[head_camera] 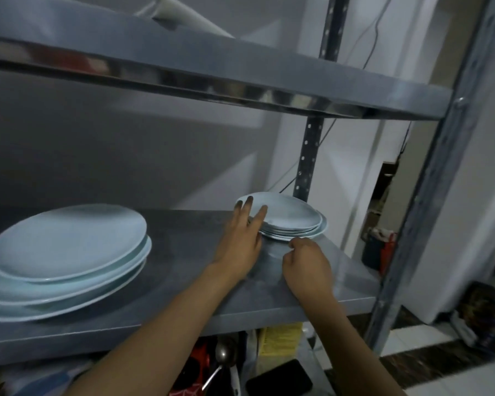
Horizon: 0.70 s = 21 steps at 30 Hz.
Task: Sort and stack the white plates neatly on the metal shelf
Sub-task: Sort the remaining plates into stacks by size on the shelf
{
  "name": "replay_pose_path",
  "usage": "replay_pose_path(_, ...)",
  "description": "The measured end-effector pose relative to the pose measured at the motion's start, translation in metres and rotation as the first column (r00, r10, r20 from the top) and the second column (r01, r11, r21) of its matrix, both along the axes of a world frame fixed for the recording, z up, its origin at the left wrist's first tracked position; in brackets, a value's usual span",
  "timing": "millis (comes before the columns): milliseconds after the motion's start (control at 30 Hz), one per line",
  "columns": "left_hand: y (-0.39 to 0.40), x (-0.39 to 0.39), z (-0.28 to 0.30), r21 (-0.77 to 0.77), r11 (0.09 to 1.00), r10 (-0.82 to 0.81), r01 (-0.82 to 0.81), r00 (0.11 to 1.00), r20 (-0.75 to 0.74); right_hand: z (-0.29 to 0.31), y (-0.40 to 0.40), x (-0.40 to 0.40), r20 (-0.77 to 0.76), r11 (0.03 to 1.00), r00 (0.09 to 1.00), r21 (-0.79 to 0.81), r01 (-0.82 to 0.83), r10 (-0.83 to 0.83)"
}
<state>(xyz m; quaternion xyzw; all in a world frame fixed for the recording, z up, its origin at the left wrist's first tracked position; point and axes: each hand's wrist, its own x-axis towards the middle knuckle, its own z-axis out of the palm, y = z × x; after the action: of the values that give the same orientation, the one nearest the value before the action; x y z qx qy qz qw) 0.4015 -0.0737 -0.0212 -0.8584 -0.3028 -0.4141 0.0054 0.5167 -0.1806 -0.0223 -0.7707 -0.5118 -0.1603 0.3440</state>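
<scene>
Two stacks of white plates stand on the metal shelf. The large stack is at the left, its plates slightly offset. A smaller stack sits at the back right by the perforated post. My left hand reaches out with straight fingers that touch the left rim of the small stack's top plate. Close to the front edge of that stack, my right hand is loosely curled; whether it pinches a plate rim is unclear.
An upper shelf board overhangs the plates. Steel posts stand at the back right and front right. Below the shelf lie a spoon, a dark phone-like slab and a yellow item. White tiled floor at right.
</scene>
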Motion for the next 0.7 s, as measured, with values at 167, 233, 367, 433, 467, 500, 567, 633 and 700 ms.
replay_pose_path(167,0.021,0.012,-0.002,0.061,0.995,0.087,-0.074,0.966,-0.244,-0.004,0.001,0.003,0.013,0.997,0.999,0.069,0.037,-0.038)
replay_pose_path(233,0.024,0.012,-0.004,0.042,0.998,0.051,-0.043,0.978,-0.201,-0.004,0.001,0.004,0.019,0.996,0.999,0.076,0.040,-0.041)
replay_pose_path(367,0.024,0.012,-0.006,0.061,0.998,0.030,-0.022,0.991,-0.133,-0.004,0.002,0.004,0.031,0.997,0.999,0.065,0.028,-0.030)
replay_pose_path(433,0.020,0.009,-0.005,0.096,0.995,0.034,-0.024,0.995,-0.097,-0.004,0.001,0.004,0.031,0.998,0.999,0.052,0.038,-0.040)
replay_pose_path(467,0.018,0.009,-0.007,0.109,0.994,0.027,-0.019,0.997,-0.077,-0.006,0.002,0.004,0.028,0.998,0.999,0.043,0.044,-0.046)
replay_pose_path(500,0.017,0.009,-0.006,0.115,0.993,0.016,-0.010,0.998,-0.056,-0.006,0.002,0.004,0.023,0.998,0.998,0.038,0.052,-0.053)
replay_pose_path(567,0.012,0.007,-0.004,0.110,0.994,-0.009,0.009,1.000,-0.007,-0.006,0.001,0.004,0.007,0.997,0.998,0.049,0.062,-0.063)
replay_pose_path(633,0.007,0.003,0.000,0.094,0.995,-0.033,0.028,0.998,0.057,-0.005,-0.001,0.003,-0.004,0.995,0.998,0.075,0.064,-0.064)
replay_pose_path(700,0.001,-0.002,0.004,0.064,0.997,-0.039,0.033,0.994,0.102,-0.002,-0.002,0.001,-0.009,0.994,0.997,0.085,0.071,-0.071)
